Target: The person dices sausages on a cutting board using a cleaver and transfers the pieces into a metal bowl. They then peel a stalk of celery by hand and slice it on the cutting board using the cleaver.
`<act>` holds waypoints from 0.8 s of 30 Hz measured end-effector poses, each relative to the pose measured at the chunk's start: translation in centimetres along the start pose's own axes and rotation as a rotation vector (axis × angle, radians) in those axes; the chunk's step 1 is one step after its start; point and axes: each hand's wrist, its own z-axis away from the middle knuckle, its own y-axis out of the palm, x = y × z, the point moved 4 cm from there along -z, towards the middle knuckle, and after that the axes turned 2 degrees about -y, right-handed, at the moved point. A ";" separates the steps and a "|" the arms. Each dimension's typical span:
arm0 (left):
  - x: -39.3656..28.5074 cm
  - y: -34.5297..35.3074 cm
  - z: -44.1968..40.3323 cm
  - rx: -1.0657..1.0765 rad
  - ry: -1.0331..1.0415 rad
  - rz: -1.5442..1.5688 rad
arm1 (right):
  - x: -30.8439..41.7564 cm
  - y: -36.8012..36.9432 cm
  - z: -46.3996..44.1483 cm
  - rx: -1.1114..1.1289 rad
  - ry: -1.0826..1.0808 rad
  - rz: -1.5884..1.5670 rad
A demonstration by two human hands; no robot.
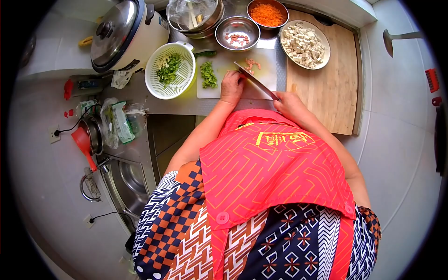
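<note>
From where I stand, everything gathers around the white cutting board (224,64), and the knife (256,81) lies slantwise over its right half. The blade's long axis runs from the handle at the board's near right corner to the tip toward the board's far side, pointing away and leftward. The small pink pieces (250,65) sit on the board just past the blade, on its far right side, so the steel comes between them and the left hand (232,87). That hand is the nearer of the two to the pieces; the right hand (290,103) is at the board's near right corner. Its fingers are closed round the handle. The left fingers are bent over the near part of the board, close beside the blade; whether they pinch anything underneath I cannot tell. Chopped greens (208,75) lie on the board's left part, a white colander (150,77) stands just left of the board, and a metal bowl (227,45) stands beyond its far edge.
</note>
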 end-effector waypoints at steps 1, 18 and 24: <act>0.1 0.0 0.1 -0.003 0.008 -0.004 | -0.2 0.2 -0.2 -0.011 -0.018 0.004; -0.4 -0.7 0.2 0.003 -0.003 -0.009 | 0.4 0.1 -0.1 -0.014 -0.029 0.013; -0.2 -0.4 0.3 0.008 -0.028 0.005 | 1.4 -0.9 1.1 -0.017 -0.011 -0.026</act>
